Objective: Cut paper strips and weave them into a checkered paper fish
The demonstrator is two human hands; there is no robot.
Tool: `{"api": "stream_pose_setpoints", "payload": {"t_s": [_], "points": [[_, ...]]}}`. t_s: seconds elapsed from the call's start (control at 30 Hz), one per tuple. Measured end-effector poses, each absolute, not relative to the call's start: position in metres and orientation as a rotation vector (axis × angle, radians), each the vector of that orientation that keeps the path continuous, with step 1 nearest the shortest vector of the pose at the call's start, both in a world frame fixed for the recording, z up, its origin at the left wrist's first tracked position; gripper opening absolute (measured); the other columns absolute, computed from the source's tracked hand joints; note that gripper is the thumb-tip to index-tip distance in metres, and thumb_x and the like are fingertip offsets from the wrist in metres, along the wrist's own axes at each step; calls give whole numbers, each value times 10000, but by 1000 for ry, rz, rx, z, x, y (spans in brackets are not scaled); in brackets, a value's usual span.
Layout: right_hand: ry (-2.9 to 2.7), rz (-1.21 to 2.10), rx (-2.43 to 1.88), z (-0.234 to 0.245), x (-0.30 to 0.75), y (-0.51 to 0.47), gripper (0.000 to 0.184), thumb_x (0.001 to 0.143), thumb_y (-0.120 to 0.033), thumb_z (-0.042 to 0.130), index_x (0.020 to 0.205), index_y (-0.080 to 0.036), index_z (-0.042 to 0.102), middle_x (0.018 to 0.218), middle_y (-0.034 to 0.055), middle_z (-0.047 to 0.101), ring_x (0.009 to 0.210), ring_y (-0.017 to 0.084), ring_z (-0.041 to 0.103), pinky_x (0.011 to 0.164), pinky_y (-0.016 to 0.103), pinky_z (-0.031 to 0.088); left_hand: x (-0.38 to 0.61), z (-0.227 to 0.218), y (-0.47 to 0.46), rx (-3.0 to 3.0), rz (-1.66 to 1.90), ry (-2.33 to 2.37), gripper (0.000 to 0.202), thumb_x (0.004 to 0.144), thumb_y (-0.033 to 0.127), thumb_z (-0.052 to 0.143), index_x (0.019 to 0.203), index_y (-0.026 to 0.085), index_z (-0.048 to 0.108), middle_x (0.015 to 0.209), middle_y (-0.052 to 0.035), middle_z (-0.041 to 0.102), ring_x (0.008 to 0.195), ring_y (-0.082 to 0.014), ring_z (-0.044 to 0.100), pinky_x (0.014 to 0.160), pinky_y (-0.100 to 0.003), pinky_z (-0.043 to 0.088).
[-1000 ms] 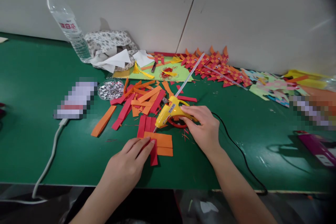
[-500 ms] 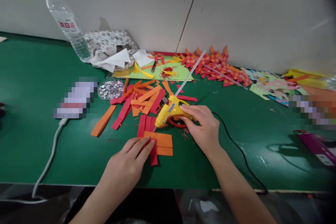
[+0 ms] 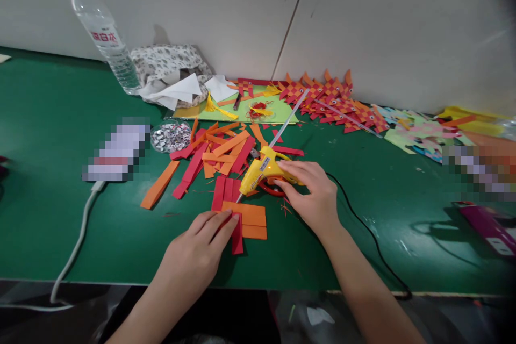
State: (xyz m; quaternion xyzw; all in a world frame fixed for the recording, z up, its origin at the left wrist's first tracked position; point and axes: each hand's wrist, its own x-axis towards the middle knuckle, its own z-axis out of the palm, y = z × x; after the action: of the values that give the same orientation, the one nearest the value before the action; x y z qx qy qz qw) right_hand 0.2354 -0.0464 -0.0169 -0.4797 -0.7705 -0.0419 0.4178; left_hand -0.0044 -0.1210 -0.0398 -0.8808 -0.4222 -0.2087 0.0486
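My right hand (image 3: 312,193) grips a yellow glue gun (image 3: 262,169), whose nozzle touches the top edge of woven red and orange paper strips (image 3: 245,217) lying on the green table (image 3: 60,226). A clear glue stick (image 3: 288,118) sticks out of the gun's back. My left hand (image 3: 197,250) lies on the table with its fingers stretched out, the fingertips pressing the left side of the woven strips. Under the gun lies a pair of red-handled scissors (image 3: 270,188).
Loose red and orange strips (image 3: 209,156) lie behind the work, beside a dish of googly eyes (image 3: 171,135). A water bottle (image 3: 102,32), a cloth bag (image 3: 169,67), finished woven fish (image 3: 334,99) and a light green sheet (image 3: 242,110) line the wall. The gun's black cord (image 3: 371,242) runs right; a white cable (image 3: 76,247) lies left.
Almost nothing has changed: both hands stay where they were, with only a slight shift of the view.
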Motion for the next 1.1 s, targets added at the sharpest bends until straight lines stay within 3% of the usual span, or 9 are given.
{"api": "stream_pose_setpoints", "payload": {"t_s": [1.1], "points": [[-1965, -117, -1180, -18, 234, -46, 266, 791, -184, 664, 1051, -242, 667, 988, 66, 708, 900, 224, 639, 811, 407, 527, -5, -39, -120, -2688, -650, -1291, 387, 861, 59, 397, 1160, 136, 631, 1121, -76, 677, 985, -220, 588, 777, -302, 554]]}}
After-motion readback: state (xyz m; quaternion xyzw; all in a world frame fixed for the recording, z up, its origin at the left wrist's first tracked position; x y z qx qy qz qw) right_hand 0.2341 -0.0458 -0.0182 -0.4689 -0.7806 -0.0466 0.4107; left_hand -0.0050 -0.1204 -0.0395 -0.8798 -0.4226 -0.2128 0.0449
